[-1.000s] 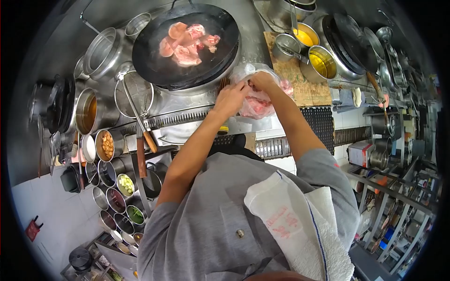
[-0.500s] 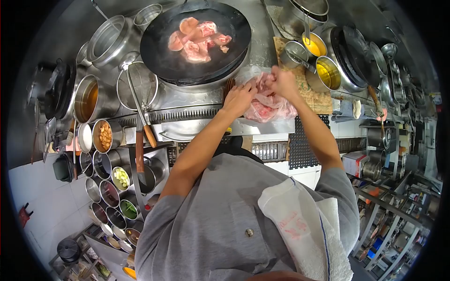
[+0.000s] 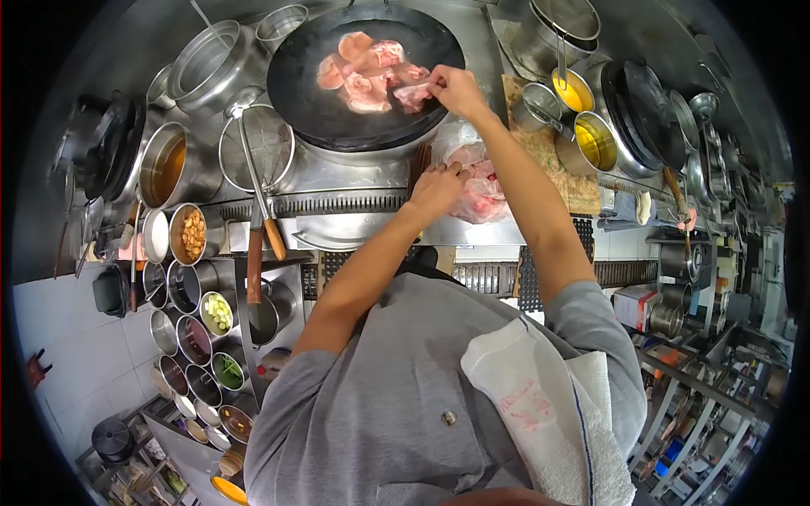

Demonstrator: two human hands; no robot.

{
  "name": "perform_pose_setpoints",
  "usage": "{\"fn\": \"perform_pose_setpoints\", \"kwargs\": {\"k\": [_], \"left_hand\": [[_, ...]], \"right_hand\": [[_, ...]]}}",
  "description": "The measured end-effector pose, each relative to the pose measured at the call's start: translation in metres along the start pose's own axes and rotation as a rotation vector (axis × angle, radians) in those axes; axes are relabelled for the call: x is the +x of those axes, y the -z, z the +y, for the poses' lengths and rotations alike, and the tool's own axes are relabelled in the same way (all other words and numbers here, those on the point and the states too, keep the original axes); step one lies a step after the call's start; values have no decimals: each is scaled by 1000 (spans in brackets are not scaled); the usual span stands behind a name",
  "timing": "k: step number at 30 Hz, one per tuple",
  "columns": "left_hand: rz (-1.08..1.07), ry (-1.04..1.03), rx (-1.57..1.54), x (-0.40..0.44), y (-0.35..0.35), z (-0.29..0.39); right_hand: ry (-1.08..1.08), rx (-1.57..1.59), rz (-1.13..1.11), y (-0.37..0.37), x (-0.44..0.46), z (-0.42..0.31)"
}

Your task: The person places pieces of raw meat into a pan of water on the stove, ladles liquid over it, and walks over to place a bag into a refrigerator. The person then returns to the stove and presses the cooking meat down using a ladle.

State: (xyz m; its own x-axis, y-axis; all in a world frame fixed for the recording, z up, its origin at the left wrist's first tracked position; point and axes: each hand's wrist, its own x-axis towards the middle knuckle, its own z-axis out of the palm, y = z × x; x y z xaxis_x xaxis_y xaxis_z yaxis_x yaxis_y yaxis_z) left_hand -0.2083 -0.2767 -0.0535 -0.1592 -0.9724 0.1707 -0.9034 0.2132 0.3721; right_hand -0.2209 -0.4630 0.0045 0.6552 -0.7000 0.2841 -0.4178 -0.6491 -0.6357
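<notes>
Several pieces of pale pink raw meat (image 3: 368, 91) lie in the black wok (image 3: 295, 93). Over the wok's right side, my right hand (image 3: 457, 91) pinches another piece of meat (image 3: 413, 94) at its edge, and that piece touches the ones beside it. My left hand (image 3: 438, 190) grips the left edge of a clear plastic bag (image 3: 479, 201) with more raw meat inside, on the steel counter just below the wok. The fingertips of my left hand are partly lost against the bag.
To the left are a wire strainer (image 3: 256, 148), a pot of brown liquid (image 3: 171, 169) and several small containers of ingredients. A wooden board (image 3: 574, 181) is at the right, beside pots of yellow liquid (image 3: 594, 143). Wooden handles (image 3: 273, 239) jut over the counter's front edge.
My right hand has moved from the bag up and left to the wok with a piece of meat. My left hand has stayed at the bag. The view has shifted slightly.
</notes>
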Motion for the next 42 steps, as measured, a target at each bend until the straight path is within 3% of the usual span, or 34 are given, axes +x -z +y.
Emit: {"fn": "perform_pose_setpoints", "kwargs": {"k": [2,6,8,10,11,13,18,20,23,24,26,27,30,33,42], "left_hand": [[-22,4,-15,1,2,1],[37,-6,-17,2,-13,2],[116,-23,15,2,-18,7],[182,-45,47,4,-16,10],[181,-34,23,5,-11,14],[176,-27,-1,10,-2,19],[171,4,-9,12,9,11],[189,-9,-8,11,12,9],[217,-24,4,6,8,9],[207,-48,16,4,7,7],[181,-30,24,1,8,5],[153,-35,18,0,7,5],[125,-19,-18,0,8,2],[125,-29,-22,-1,3,-1],[147,-157,-83,7,9,12]], "right_hand": [[21,-26,26,13,-12,3],[-185,-246,45,46,-67,14],[-243,-472,-217,36,-101,48],[-203,-359,-558,9,-127,92],[-206,-354,-557,1,-133,91],[42,-78,-255,-15,-141,91],[230,-70,-221,-65,-126,137],[-322,-194,-518,-59,-113,123],[-471,-296,-600,-95,-107,168],[-445,-295,-609,-93,-101,154],[-744,-258,-336,-76,-105,116],[-494,-491,-491,-76,-107,118],[-406,-525,-357,-82,-115,125],[-528,-551,-182,-59,-120,97],[-471,-663,-197,-90,-115,151]]}}
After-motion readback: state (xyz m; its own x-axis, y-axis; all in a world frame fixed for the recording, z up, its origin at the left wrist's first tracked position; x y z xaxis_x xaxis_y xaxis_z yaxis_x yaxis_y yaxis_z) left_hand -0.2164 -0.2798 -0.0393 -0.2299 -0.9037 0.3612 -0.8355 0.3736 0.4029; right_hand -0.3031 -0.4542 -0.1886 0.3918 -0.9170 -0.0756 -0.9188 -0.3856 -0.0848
